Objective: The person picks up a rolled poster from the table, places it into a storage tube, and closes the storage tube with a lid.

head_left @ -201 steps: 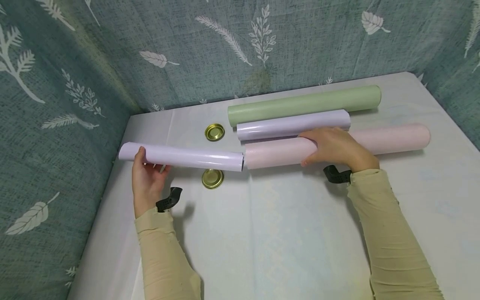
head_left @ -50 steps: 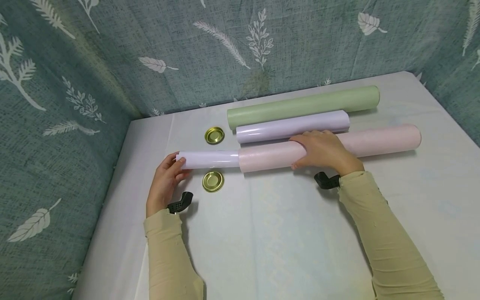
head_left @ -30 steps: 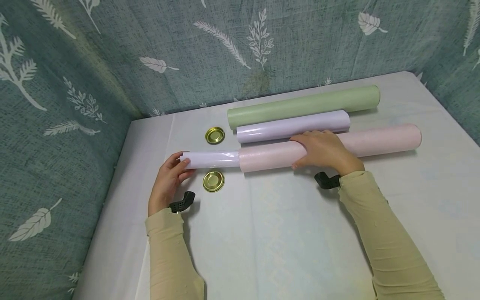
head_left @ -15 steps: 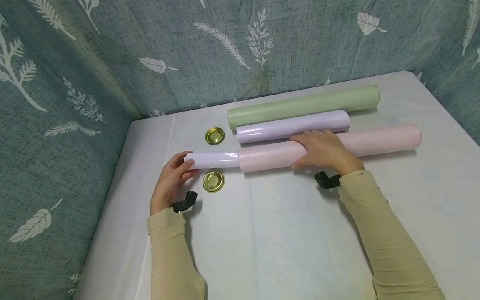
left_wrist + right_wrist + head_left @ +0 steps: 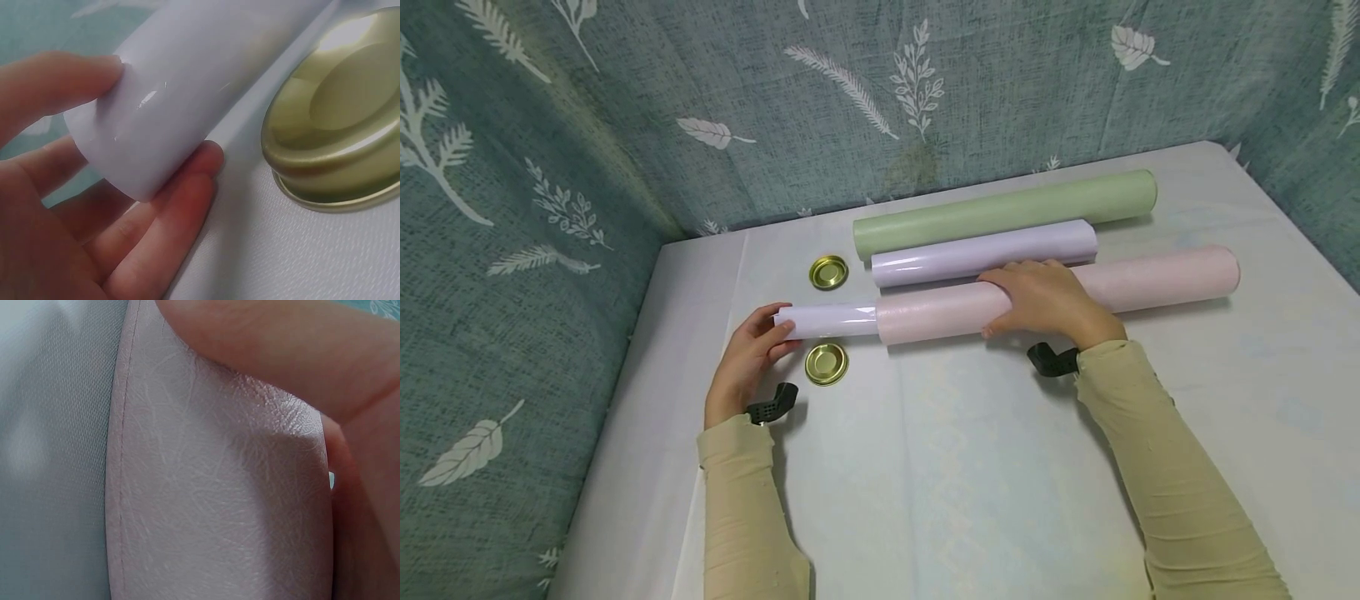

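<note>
White-clothed table point(image 5: 992, 475) | your left hand point(image 5: 747, 358) pinches the glossy lilac sheet roll point(image 5: 837, 320), now deeper inside the textured pink tube's point(image 5: 936, 311) left end, leaving less outside | your right hand point(image 5: 1051, 302) grips the tube

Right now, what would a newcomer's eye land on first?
Probably the long pink tube under the right hand, with a white roll, pinched by the left hand, running into its left end. Next, a shiny gold lid beyond that roll and a second lid on its near side. Behind the pink tube lie another roll and, farthest back, the green tube.
</note>
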{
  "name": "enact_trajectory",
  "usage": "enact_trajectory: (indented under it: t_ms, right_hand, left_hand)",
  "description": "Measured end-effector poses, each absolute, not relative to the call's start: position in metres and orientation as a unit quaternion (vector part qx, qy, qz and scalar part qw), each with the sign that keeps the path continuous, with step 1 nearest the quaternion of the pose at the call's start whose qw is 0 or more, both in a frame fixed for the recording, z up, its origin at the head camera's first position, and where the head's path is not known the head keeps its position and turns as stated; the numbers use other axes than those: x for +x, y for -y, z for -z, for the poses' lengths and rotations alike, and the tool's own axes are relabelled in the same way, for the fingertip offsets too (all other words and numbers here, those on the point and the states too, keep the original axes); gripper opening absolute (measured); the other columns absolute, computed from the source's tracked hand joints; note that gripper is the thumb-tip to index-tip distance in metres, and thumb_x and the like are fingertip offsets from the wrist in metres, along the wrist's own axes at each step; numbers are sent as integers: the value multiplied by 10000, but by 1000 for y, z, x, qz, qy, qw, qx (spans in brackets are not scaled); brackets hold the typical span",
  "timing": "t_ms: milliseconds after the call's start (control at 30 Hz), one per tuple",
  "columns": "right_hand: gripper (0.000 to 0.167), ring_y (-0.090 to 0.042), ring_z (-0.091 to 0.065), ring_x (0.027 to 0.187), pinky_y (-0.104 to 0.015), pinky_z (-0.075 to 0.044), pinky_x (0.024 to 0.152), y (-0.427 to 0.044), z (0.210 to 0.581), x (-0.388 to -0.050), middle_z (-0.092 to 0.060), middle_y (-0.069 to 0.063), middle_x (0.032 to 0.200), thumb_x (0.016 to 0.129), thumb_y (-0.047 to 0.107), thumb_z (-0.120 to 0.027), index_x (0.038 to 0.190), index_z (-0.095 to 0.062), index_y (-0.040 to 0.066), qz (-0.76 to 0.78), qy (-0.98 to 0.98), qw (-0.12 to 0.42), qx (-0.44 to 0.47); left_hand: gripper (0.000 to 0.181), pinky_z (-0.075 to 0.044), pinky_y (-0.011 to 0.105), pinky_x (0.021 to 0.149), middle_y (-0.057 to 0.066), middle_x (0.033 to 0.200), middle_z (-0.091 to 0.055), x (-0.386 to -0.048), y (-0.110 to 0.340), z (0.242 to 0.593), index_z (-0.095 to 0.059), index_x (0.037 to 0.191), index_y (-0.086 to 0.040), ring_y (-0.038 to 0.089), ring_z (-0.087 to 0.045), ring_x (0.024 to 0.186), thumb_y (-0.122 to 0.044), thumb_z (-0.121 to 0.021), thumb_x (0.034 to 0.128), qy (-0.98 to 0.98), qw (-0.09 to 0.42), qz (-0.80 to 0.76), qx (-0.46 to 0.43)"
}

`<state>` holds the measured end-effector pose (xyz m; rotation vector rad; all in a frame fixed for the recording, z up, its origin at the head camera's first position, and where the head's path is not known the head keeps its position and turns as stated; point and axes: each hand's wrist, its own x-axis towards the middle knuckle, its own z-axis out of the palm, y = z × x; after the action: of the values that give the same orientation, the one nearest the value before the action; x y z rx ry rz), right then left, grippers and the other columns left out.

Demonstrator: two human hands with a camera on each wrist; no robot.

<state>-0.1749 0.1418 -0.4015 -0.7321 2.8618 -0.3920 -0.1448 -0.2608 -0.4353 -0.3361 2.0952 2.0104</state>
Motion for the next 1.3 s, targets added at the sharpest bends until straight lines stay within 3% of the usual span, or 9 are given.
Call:
enact_trajectory:
  t_ms: [267, 533, 800, 1300]
  right_hand:
    - [785, -260, -454, 1125, -477, -309, 882, -141, 401, -174, -529, -51, 1219, 610, 560, -722, 1258, -502, 174, 135, -957, 78, -244]
    - [794, -259, -451, 1126, -479, -308, 879, -142, 402, -175, -524, -51, 1219, 608, 571, -716, 1265, -493, 185, 129, -958, 81, -244]
    - [796, -256, -452, 1123, -476, -309, 880, -143, 404, -176, -529, -48, 1212, 604, 577, -716, 1262, -496, 187, 130, -958, 80, -244]
    - [802, -251, -456, 1116, -481, -312, 881, -142, 403, -176, -527, -37, 1211, 601, 589, -711, 1268, -488, 202, 131, -957, 79, -248]
  left_hand:
    - [562, -444, 308, 851, 123, 1246, -397, -146, 259, 436, -409, 1285, -94, 220, -526, 1011, -227, -665, 803, -719, 108, -678, -108]
    - [723, -456, 289, 832, 116, 1266, -433, -147, 255, 437, -347, 1347, -147, 229, -508, 1060, -284, -718, 742, -734, 113, -659, -120]
    - [678, -447, 267, 845, 84, 1268, -442, -148, 254, 437, -416, 1306, -118, 224, -499, 1074, -363, -698, 740, -762, 123, -623, -126]
    - [639, -453, 262, 837, 35, 1185, -483, -151, 252, 443, -505, 1231, -201, 192, -498, 1049, -488, -703, 695, -814, 111, -561, -100]
